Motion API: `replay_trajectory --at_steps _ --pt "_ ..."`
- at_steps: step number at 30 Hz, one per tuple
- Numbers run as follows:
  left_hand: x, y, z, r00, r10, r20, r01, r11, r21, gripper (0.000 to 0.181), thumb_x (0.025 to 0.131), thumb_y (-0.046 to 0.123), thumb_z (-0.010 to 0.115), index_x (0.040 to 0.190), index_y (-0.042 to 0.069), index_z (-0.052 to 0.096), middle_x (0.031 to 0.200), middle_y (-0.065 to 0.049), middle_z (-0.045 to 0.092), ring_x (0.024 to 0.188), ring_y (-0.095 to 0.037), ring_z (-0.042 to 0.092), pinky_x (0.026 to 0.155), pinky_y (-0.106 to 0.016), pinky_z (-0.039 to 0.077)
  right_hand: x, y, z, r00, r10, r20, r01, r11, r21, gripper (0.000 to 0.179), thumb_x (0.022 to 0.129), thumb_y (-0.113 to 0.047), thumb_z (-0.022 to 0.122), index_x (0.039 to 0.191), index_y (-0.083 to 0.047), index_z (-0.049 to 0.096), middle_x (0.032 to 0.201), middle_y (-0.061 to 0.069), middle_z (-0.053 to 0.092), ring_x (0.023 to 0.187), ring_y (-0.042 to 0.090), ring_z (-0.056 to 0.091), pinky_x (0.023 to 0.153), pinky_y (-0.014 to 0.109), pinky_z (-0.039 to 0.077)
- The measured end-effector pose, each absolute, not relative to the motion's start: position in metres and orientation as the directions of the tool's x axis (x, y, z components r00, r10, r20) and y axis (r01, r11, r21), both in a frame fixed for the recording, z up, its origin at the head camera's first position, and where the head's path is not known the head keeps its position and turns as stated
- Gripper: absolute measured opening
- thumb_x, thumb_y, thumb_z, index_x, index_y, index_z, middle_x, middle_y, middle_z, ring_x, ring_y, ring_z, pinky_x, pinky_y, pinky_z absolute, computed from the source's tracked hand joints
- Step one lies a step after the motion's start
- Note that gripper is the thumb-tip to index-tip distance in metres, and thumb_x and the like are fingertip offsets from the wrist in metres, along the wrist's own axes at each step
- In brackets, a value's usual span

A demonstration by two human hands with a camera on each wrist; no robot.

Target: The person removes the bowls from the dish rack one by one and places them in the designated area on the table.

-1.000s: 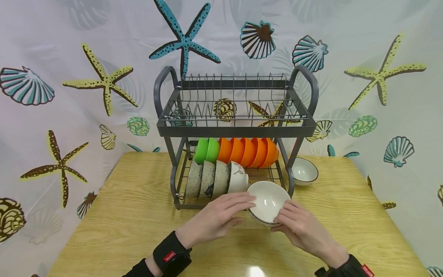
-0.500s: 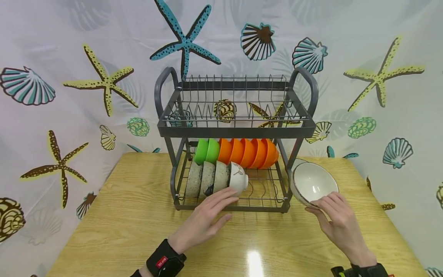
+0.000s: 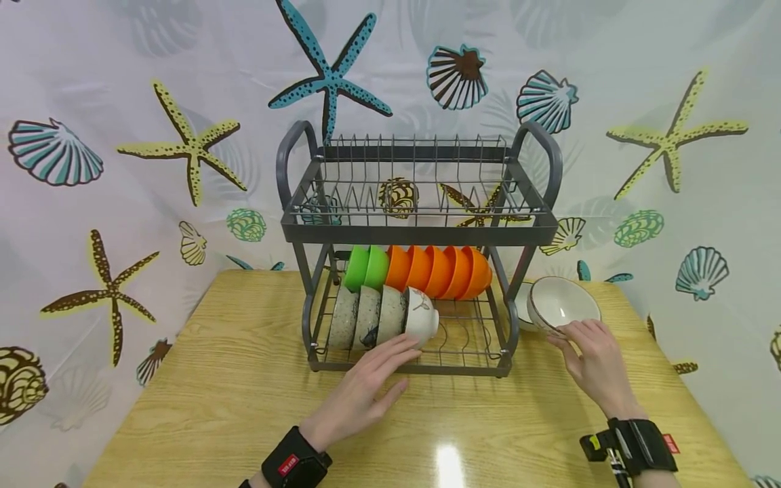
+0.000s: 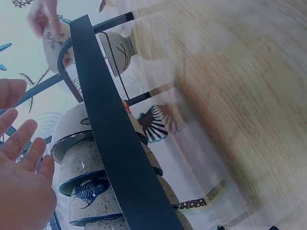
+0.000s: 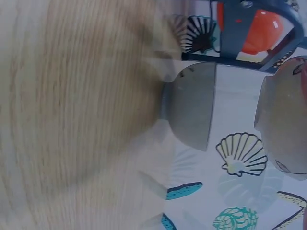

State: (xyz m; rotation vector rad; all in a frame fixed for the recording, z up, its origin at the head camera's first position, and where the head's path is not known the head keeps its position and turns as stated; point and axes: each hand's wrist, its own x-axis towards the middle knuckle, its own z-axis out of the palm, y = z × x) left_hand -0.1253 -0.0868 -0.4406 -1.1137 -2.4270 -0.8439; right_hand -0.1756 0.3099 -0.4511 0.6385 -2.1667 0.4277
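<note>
While the thumb and curled fingers of the right hand (image 3: 592, 366) pinch the near rim of a white bowl (image 3: 564, 303), the fingers of the left hand (image 3: 366, 386) lie spread and nearly straight, with nothing in their grasp. The pinched bowl is off the table, to the right of the rack, tipped so that its mouth shows to the head camera. Below it, a second white bowl (image 5: 189, 105) stands upright on the wooden table (image 3: 518, 420), and the right wrist view shows a gap between the two. On the other side, the left fingertips are close to a patterned white bowl (image 3: 421, 315) in the rack; I cannot tell whether they touch it. That bowl rests on edge, its foot to the right, at the end of a row of three speckled bowls (image 3: 369, 318), one of them marked with a blue fish. Behind this row, on the same lower tier, two green bowls (image 3: 367, 266) and five orange bowls (image 3: 439, 272) are lined up on edge. Above them runs the upper tier of the dark grey rack (image 3: 417, 235), and a pale cloth (image 3: 641, 41) printed with starfish and shells hangs behind everything.
</note>
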Motion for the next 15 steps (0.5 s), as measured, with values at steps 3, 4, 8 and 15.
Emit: replay_trajectory --at_steps 3,4,8,15 --pt "-0.125 -0.087 -0.442 -0.636 0.568 0.523 0.77 0.517 0.374 0.05 0.097 0.015 0.065 0.145 0.012 0.051 0.157 -0.006 0.047 0.147 -0.025 0.042 0.118 -0.046 0.041 -0.186 0.311 -0.456 -0.558 -0.299 0.774 -0.56 0.824 -0.086 0.06 0.101 -0.053 0.039 0.083 -0.004 0.07 0.073 0.012 0.069 0.072 0.029 0.058 0.078 0.042 0.042" --pt "-0.125 -0.086 -0.442 -0.638 0.567 0.522 0.768 0.517 0.377 0.05 0.097 0.014 0.065 0.145 0.012 0.051 0.157 -0.006 0.047 0.147 -0.025 0.042 0.118 -0.046 0.041 -0.189 0.312 -0.458 -0.566 -0.297 0.769 -0.556 0.826 -0.09 0.062 0.101 -0.054 0.037 0.083 -0.004 0.07 0.073 0.012 0.069 0.072 0.03 0.058 0.079 0.043 0.042" --pt "-0.125 -0.086 -0.443 -0.647 0.566 0.511 0.761 0.519 0.388 0.052 0.096 0.013 0.066 0.145 0.012 0.05 0.156 -0.007 0.047 0.147 -0.025 0.042 0.118 -0.047 0.041 -0.2 0.312 -0.464 -0.585 -0.296 0.755 -0.545 0.833 -0.096 0.052 0.101 -0.045 0.046 0.083 -0.003 0.07 0.074 0.013 0.07 0.073 0.032 0.059 0.08 0.047 0.045" --pt "-0.122 -0.085 -0.442 -0.664 0.564 0.491 0.747 0.527 0.405 0.054 0.095 0.012 0.066 0.147 0.014 0.049 0.157 -0.006 0.046 0.148 -0.025 0.041 0.118 -0.048 0.04 -0.217 0.311 -0.473 -0.652 -0.268 0.709 -0.493 0.861 -0.128 0.014 0.074 0.0 0.082 0.082 -0.001 0.071 0.075 0.014 0.072 0.075 0.035 0.062 0.083 0.052 0.048"
